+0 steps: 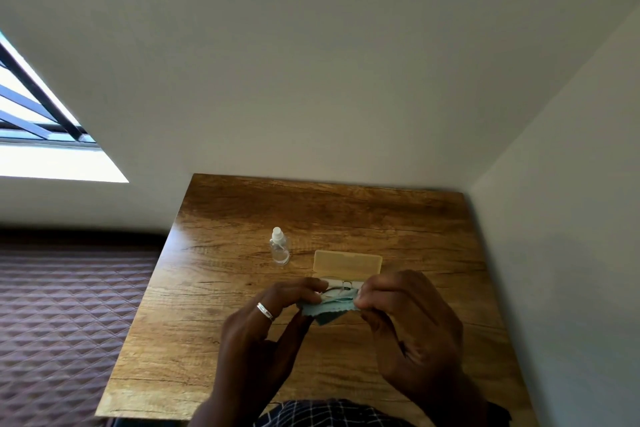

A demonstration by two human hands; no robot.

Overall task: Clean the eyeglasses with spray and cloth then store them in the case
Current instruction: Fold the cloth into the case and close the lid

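Your left fingertips (313, 285) are curled in and pinch the left end of the eyeglasses (334, 292). Your right fingertips (372, 284) are curled the same way, with the thumb clamping the right edge of the pale blue cleaning cloth (329, 309). The thin frame shows only in the narrow gap between your two sets of fingertips, and the cloth is bunched right under it and touches it (the frame is too small here to tell which lens the cloth covers). One zigzag-cut corner of the cloth hangs down below your thumbs.

Your left hand (270, 319) wears a silver ring (265, 311), and its back faces the camera. Your right hand (412, 322) mirrors it, and both are raised above the near half of the wooden table (346, 211).

Just behind your fingers, the translucent yellow glasses case (347, 265) sits open on the table with its lid standing up towards the wall. Your hands hide most of its base. The small clear spray bottle (279, 248) with a white cap stands upright to the left of the case, close to it but not touching.

The table fits into a corner of plain white walls (311, 62). A barred window (38, 121) is at the far left, with a brown quilted surface (69, 305) below it. A dark checked garment (322, 414) shows at the bottom edge.
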